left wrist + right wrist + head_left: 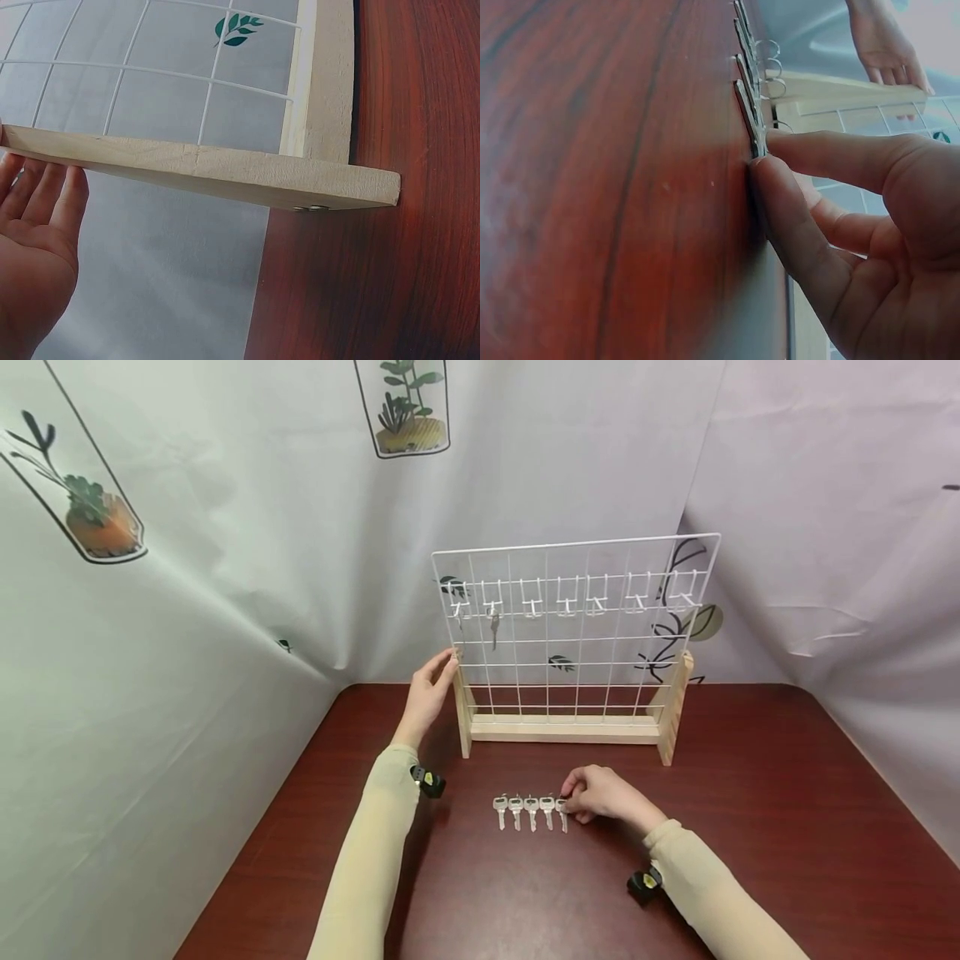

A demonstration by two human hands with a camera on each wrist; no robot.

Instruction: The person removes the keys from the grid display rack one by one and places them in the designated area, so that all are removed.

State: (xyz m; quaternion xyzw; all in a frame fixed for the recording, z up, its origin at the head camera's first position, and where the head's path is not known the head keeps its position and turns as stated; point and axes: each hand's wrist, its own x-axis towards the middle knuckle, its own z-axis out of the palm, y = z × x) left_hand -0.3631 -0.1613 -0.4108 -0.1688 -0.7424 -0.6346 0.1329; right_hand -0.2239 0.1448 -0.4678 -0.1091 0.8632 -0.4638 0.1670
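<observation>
Silver keys (532, 804) lie in a row on the table, several of them, each with a small ring. At the row's right end, the right hand (606, 793) pinches the last key (563, 818) between thumb and index finger; the right wrist view shows the hand (885, 225) low at the tabletop. The left hand (428, 693) grips the left wooden post (462, 710) of a white wire grid rack (576, 638) near its top. In the left wrist view, the left hand's fingers (64, 199) lie straight against the wood (225, 166). Two keys hang on the two leftmost hooks, one clearly visible (494, 631).
More white hooks (596, 605) line the upper grid towards the right. The rack's wooden crossbar (566, 730) and right post (677, 710) stand at the back of the dark red table (480, 893). Patterned fabric (247, 468) hangs behind and at the sides.
</observation>
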